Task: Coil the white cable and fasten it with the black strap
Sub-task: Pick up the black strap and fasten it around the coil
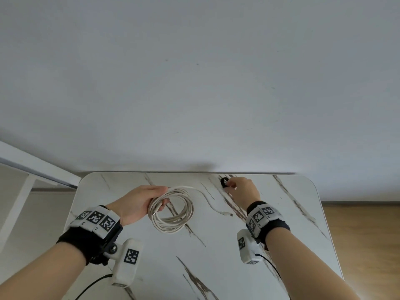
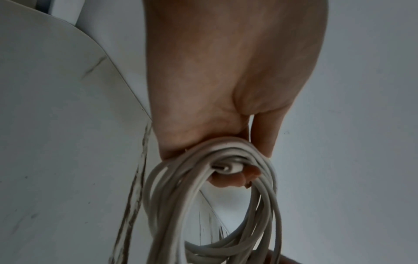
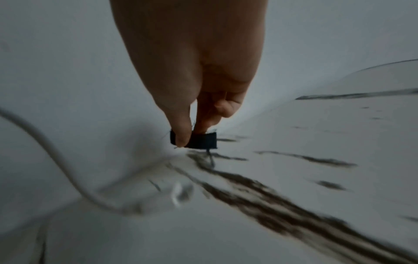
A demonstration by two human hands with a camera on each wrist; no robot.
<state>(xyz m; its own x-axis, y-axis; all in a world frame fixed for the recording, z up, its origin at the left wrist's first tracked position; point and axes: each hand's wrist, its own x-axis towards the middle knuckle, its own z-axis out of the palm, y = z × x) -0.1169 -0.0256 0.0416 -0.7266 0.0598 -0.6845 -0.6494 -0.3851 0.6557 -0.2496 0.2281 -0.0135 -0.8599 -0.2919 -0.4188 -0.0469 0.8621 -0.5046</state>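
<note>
The white cable (image 1: 173, 211) is wound into a coil of several loops. My left hand (image 1: 140, 202) grips the coil's upper left side, fingers curled through the loops (image 2: 235, 176). A loose tail of the cable (image 1: 211, 202) trails right across the table to its plug end (image 1: 229, 213). The black strap (image 1: 224, 182), rolled into a small ring, sits near the table's far edge. My right hand (image 1: 240, 188) pinches the strap (image 3: 199, 141) between thumb and fingertips, just above the tabletop. The tail (image 3: 45, 151) curves past at the left of the right wrist view.
The white marble-pattern table (image 1: 281, 213) with dark veins stands against a plain wall (image 1: 194, 83). A white frame (image 1: 32, 165) is off to the far left, and wooden floor (image 1: 363, 234) shows to the right. Sensor cables hang from my wrist units.
</note>
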